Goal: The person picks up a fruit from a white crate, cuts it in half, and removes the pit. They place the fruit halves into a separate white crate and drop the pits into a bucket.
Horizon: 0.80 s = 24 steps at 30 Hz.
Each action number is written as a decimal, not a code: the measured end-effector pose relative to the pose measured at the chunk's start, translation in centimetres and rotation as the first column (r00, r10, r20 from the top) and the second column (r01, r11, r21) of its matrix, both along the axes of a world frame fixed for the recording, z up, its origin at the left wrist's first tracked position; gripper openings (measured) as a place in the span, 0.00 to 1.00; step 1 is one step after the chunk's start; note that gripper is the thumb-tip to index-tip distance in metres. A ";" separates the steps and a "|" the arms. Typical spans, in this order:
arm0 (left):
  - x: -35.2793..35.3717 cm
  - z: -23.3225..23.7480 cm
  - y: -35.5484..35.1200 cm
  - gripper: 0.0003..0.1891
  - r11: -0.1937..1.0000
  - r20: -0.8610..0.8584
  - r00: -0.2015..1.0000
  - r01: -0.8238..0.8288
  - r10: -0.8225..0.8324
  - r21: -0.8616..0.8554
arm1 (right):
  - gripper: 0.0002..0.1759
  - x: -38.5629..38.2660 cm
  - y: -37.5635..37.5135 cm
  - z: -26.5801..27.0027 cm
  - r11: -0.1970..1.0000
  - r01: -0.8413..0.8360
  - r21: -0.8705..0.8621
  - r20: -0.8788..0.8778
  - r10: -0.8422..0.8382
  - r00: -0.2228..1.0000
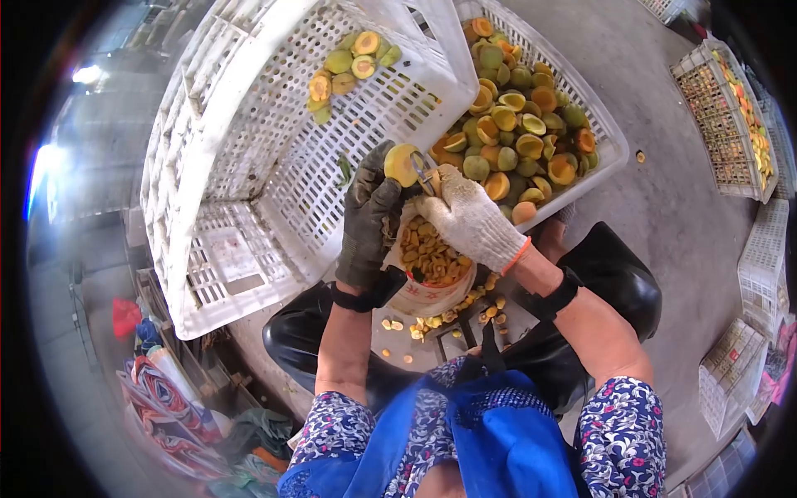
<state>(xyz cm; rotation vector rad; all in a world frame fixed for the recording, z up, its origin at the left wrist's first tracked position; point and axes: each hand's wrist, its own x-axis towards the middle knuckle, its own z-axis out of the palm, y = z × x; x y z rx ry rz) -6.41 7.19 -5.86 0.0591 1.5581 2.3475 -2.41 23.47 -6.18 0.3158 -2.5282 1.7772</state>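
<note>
My left hand [365,212], in a dark glove, grips a yellow-green fruit half [402,165] between fingers and thumb. My right hand [473,217], in a white knit glove with an orange cuff, is closed round the handle of a small metal tool [425,176], whose looped end touches the fruit's right side. Below both hands stands a bucket [427,296] with many pits [432,256] in it. Behind my left hand a large white crate [278,162] leans tilted, with several fruits [364,55] inside. A second white crate [604,158] at the right holds many halved fruits [519,124].
Loose pits [444,319] lie on the floor around the bucket, between my knees. A crate of fruit [722,124] stands at the far right, with more crates [735,357] below it. Bundled sacks and cloths [170,415] lie at the lower left.
</note>
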 end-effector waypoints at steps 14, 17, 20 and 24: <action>0.6 -1.2 0.0 0.26 0.937 -0.150 0.986 0.013 -0.070 -0.350 | 0.19 -0.2 -0.5 -0.4 0.969 -0.006 -0.248 0.532 0.142 0.835; 1.1 0.2 1.7 0.32 0.994 0.008 1.000 0.021 -0.021 -0.107 | 0.19 0.6 -1.8 -1.4 0.980 0.020 -0.200 0.440 0.071 0.895; 0.7 -2.8 1.3 0.24 0.985 -0.182 0.983 -0.009 -0.023 -0.173 | 0.18 0.5 -2.5 -2.1 0.977 0.072 -0.201 0.351 0.003 0.936; 1.0 -1.6 1.3 0.21 0.806 -0.482 0.864 -0.179 -0.146 -0.564 | 0.21 0.8 -2.4 -0.2 0.965 0.038 -0.259 0.395 0.070 0.916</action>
